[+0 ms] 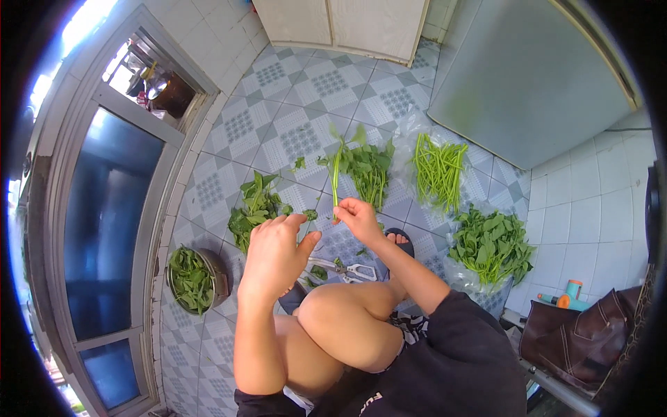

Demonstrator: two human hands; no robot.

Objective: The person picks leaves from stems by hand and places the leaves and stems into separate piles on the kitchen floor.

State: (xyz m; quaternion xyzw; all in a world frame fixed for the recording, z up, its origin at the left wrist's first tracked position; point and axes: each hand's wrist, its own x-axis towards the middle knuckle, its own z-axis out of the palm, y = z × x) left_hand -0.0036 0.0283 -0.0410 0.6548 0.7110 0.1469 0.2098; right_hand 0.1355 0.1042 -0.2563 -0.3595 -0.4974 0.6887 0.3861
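Observation:
Between thumb and fingertips, my right hand (pixel 359 219) pinches the lower end of a thin green vegetable stem (pixel 335 180), which stands nearly upright with leaves at its top. My left hand (pixel 276 255) is raised beside it, thumb apart from the fingers, with nothing visible in its grasp. Partly behind the left hand is a pile of loose green leaves (pixel 255 200). A leafy bunch of stems (pixel 371 169) lies on the floor just beyond my right hand. Farther right, bare cut stems (pixel 440 169) rest on a clear plastic bag (pixel 409 138).
White-handled scissors (pixel 359 271) lie on the tiled floor (pixel 307 140) near my feet, among leaf scraps. A metal pot (pixel 221 279) of leaves stands left. Another leafy bunch (pixel 490 245) lies on plastic at right. A grey appliance panel (pixel 531 78) and a cabinet (pixel 344 26) bound the far side.

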